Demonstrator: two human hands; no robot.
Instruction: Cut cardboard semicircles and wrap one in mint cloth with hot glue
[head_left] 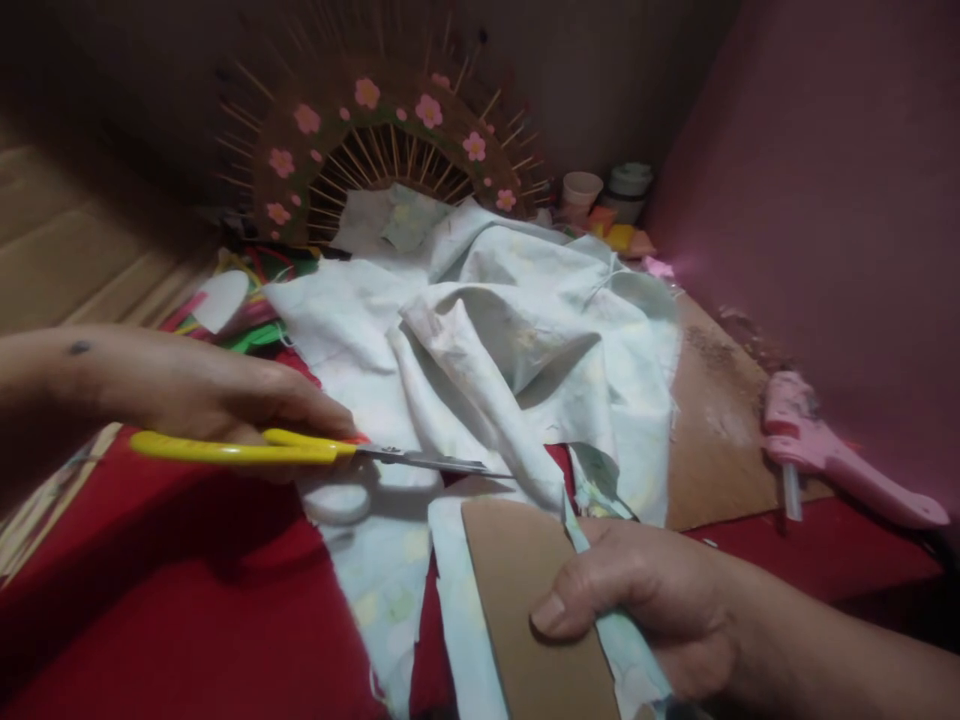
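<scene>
Red worktop (150, 600) carries everything. Pale cloth (487, 340) heaped mid-frame, a strip of it running down to the near edge. Brown fan (390, 150) with pink flowers and stick spokes stands behind the heap. Brown board (716, 430) lies right of the cloth, pink glue gun (832, 460) on its far right edge by the wall. Card (525, 600) lies on the cloth strip near the front.

Left hand (225, 390): grip closed round the yellow handles of the scissors (322, 452), held level just above the cloth, tips pointing right. Blades look nearly closed, tips at a fold of the cloth; whether they bite it, can't tell.

Right hand (637, 600): grip clenched, thumb pressing on the card's right edge, fingers curled under, a narrow band of cloth pinched against the card and trailing off below the hand.

Cups (604, 190) and small bits sit in the back corner, well apart from both hands.
</scene>
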